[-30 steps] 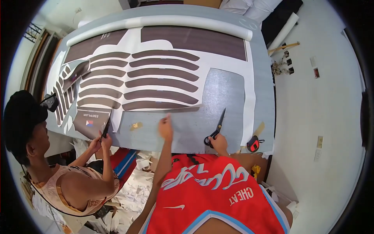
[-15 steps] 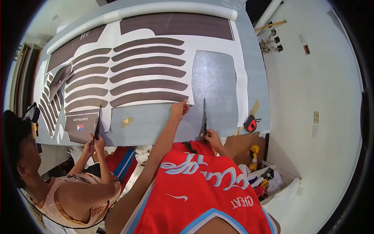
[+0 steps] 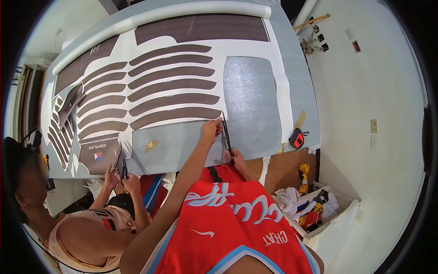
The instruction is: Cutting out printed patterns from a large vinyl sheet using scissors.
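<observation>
My right hand point(image 3: 235, 158) grips a pair of long black scissors point(image 3: 226, 134) at the table's near edge. Their blades point away from me, with the tips at the lower right corner of a printed white sheet point(image 3: 218, 77). At that same corner, just left of the blades, my left hand point(image 3: 211, 130) pinches the sheet's near edge between closed fingers. Rows of curved dark brown strips point(image 3: 175, 118) are printed across the sheet; the lowest one ends beside the blades. Right of them is a large cut-out, with the grey table point(image 3: 248, 91) showing through.
At left, a co-worker's hands point(image 3: 130, 183) hold scissors point(image 3: 123, 165) at a dark printed piece point(image 3: 98, 155). A white roll point(image 3: 200, 13) lies along the far edge. A red-and-black tape measure point(image 3: 297, 138) sits at right. Below stands a box of cloth scraps point(image 3: 315, 210).
My right hand has brought the scissors left, up to the sheet's corner beside my left hand. My left hand stays on the edge. The co-worker's scissors have shifted right and opened.
</observation>
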{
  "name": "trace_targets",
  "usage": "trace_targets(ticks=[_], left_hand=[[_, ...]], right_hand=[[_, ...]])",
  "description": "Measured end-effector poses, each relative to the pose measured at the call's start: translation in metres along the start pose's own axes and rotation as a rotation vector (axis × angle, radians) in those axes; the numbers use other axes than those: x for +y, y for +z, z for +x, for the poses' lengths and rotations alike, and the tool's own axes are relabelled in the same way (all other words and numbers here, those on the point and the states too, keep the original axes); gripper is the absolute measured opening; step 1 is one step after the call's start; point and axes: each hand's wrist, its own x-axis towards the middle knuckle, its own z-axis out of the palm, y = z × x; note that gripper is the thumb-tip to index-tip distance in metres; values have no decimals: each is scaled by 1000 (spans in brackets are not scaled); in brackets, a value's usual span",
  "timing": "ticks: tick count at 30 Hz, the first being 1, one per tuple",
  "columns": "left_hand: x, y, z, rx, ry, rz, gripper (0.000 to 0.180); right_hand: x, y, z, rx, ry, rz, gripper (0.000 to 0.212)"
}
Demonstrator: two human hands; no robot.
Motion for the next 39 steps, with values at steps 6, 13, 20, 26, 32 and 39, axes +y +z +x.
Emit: trace_targets(ticks=[6, 13, 20, 26, 32, 39], left_hand=[[3, 1, -2, 19, 4, -21, 23], [2, 9, -1, 75, 54, -50, 20], [-2, 8, -2, 82, 31, -114, 21], [-2, 9, 0, 130, 84, 1, 23], [-3, 7, -5, 116, 84, 2, 23], [0, 7, -9, 142, 106, 88, 23]], right_hand=[[-15, 21, 11, 85, 4, -49, 38], [-15, 26, 10, 132, -52, -65, 36], [-30, 29, 10, 166, -44, -26, 36], [-27, 26, 18, 155, -19, -23, 37], [-38, 23, 33, 129, -21, 3, 38], [-52, 23, 42, 142, -37, -6, 40]])
